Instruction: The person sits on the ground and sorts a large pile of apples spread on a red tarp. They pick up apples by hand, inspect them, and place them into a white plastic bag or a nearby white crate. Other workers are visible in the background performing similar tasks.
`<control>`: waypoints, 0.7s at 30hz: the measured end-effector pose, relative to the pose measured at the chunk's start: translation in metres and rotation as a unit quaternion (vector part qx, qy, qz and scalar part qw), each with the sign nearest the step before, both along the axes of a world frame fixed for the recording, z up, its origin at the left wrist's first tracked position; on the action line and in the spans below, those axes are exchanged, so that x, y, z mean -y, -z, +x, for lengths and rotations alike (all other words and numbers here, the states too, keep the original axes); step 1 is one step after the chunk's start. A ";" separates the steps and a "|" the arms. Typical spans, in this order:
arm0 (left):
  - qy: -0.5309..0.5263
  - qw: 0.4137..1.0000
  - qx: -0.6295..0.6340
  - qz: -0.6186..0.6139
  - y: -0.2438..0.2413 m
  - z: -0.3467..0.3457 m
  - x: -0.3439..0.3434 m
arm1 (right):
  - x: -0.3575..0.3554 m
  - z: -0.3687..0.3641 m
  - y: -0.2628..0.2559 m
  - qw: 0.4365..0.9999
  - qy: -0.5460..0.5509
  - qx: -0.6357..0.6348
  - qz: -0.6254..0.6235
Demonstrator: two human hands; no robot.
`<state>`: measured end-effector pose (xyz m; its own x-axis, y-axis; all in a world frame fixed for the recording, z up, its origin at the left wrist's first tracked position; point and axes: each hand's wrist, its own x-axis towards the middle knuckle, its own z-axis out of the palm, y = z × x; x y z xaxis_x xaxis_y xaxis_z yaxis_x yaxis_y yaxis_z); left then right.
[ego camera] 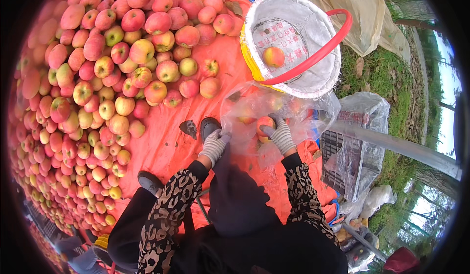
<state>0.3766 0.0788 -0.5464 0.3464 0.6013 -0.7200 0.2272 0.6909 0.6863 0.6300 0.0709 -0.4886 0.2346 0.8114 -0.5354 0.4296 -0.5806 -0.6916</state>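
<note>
My left hand (214,147), in a striped knit glove, pinches the near left edge of a clear plastic bag (237,103). Gripped by my right hand (282,135), also gloved, is a red and yellow apple (264,124) at the bag's mouth. More apples show blurred through the film. Just beyond the bag stands a bucket (290,7) with a white woven liner and a red handle (315,56). One apple (273,56) lies on the bucket's bottom. To the left spreads a large heap of apples (121,50) on an orange tarp (169,138).
A black crate (331,141) lined with clear plastic stands right, with a metal pole (396,145) running across it. My shoes (149,181) rest on the tarp. At lower left, another person's leg (82,259) shows. Beige sheeting (352,13) lies on the grass beyond the bucket.
</note>
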 end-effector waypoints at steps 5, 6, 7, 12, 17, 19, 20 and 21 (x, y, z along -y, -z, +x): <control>-0.133 0.963 0.213 -0.103 -0.026 -0.021 0.041 | -0.001 -0.007 0.034 0.912 -0.186 0.364 0.035; -0.121 0.956 0.226 -0.141 -0.040 -0.030 0.034 | 0.004 -0.005 0.045 0.897 -0.225 0.380 0.023; -0.116 0.948 0.237 -0.176 -0.048 -0.043 0.026 | 0.000 -0.009 0.047 0.878 -0.269 0.394 0.017; 0.005 0.985 0.148 -0.086 -0.032 -0.073 0.021 | -0.059 -0.044 -0.019 0.915 -0.233 0.262 0.198; 0.008 0.993 0.120 -0.019 -0.026 -0.062 0.015 | -0.181 -0.120 0.022 0.919 -0.274 0.227 0.170; 0.002 0.993 0.114 -0.032 -0.039 -0.062 0.012 | -0.209 -0.136 0.045 0.920 -0.287 0.236 0.124; 0.009 0.994 0.104 -0.038 -0.038 -0.064 0.010 | -0.219 -0.141 0.049 0.921 -0.287 0.244 0.094; 0.006 0.996 0.083 -0.018 -0.029 -0.071 0.014 | -0.226 -0.149 0.053 0.922 -0.291 0.248 0.061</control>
